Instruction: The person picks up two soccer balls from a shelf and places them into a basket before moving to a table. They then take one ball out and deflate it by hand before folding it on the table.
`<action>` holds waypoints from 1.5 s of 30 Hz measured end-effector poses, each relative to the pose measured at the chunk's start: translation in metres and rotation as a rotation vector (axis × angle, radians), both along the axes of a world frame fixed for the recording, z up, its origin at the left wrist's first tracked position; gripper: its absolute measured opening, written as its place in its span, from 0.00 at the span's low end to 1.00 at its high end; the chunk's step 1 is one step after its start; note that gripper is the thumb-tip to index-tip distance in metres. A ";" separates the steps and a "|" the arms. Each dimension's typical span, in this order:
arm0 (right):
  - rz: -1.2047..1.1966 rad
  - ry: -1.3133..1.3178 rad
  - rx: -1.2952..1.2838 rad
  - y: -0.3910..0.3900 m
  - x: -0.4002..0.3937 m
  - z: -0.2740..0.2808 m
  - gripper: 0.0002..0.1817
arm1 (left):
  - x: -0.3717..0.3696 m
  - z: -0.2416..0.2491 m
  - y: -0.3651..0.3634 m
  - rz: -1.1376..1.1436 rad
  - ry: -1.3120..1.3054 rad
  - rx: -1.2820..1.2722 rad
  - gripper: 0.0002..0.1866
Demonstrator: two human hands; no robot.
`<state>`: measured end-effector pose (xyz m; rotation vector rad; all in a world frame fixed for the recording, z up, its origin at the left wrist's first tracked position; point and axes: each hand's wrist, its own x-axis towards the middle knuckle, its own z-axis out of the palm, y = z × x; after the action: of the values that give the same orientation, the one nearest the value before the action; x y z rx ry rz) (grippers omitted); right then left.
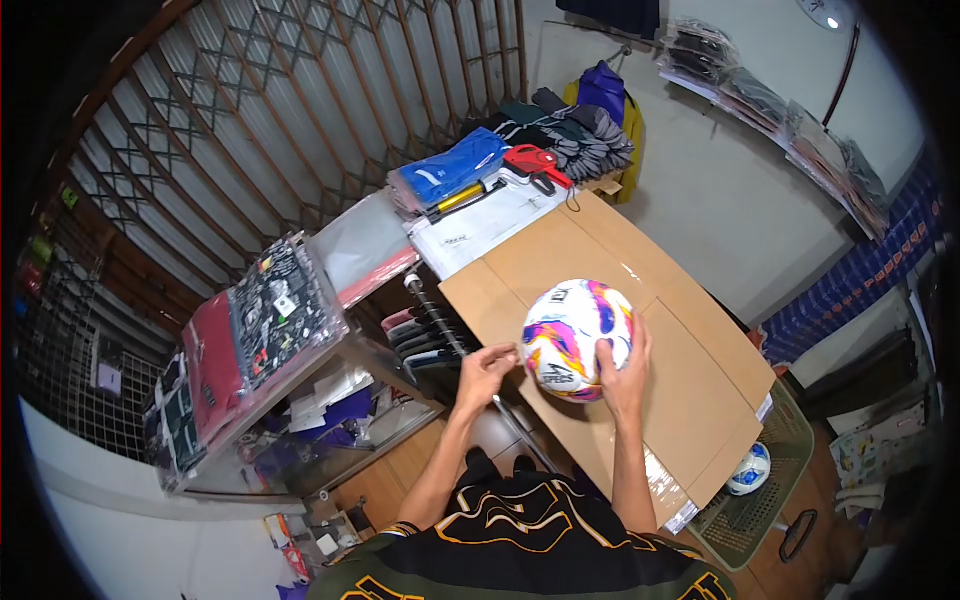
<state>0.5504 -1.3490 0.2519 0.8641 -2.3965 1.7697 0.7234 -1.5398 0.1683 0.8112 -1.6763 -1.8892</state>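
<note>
A white soccer ball point(565, 340) with purple, pink and orange patches rests over the brown cardboard point(690, 360) in front of me. My right hand point(627, 375) is wrapped round the ball's right side, the thumb laid across its front. On the other side, my left hand point(485, 377) has its fingers pinched together right at the ball's left edge. I cannot tell what, if anything, is between those fingertips.
Beyond the cardboard lie a yellow hand pump point(460, 199), a red-handled tool point(537, 163) and a blue plastic-wrapped package point(455, 170). Packaged shirts point(280, 305) cover the glass case at left. A green basket point(735, 530) at lower right holds a smaller blue-and-white ball point(749, 470).
</note>
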 end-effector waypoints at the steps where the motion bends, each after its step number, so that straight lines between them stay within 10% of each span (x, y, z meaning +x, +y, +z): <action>1: 0.018 0.006 0.020 -0.010 -0.002 0.007 0.42 | -0.003 0.005 -0.013 0.036 0.019 0.019 0.17; 7: 0.063 0.011 0.128 -0.072 -0.023 0.035 0.37 | -0.032 0.022 -0.071 0.220 0.032 -0.012 0.17; 15: 0.248 -0.218 0.136 -0.186 -0.075 0.080 0.30 | -0.063 0.108 -0.105 0.160 0.089 -0.710 0.14; 19: 0.293 -0.317 0.210 -0.259 -0.158 0.015 0.30 | -0.068 0.093 -0.160 0.153 0.131 -0.731 0.30; 28: 0.247 0.102 0.603 -0.386 -0.253 -0.079 0.18 | -0.078 0.051 -0.236 -0.021 0.156 0.038 0.37; 45: 0.379 0.450 1.402 -0.486 -0.278 -0.105 0.10 | -0.094 0.025 -0.264 -0.117 0.191 0.118 0.35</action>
<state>0.2721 -1.8355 0.1469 1.5599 -2.9295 -0.4397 0.6297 -1.8042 0.1937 0.5666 -1.5363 -2.0902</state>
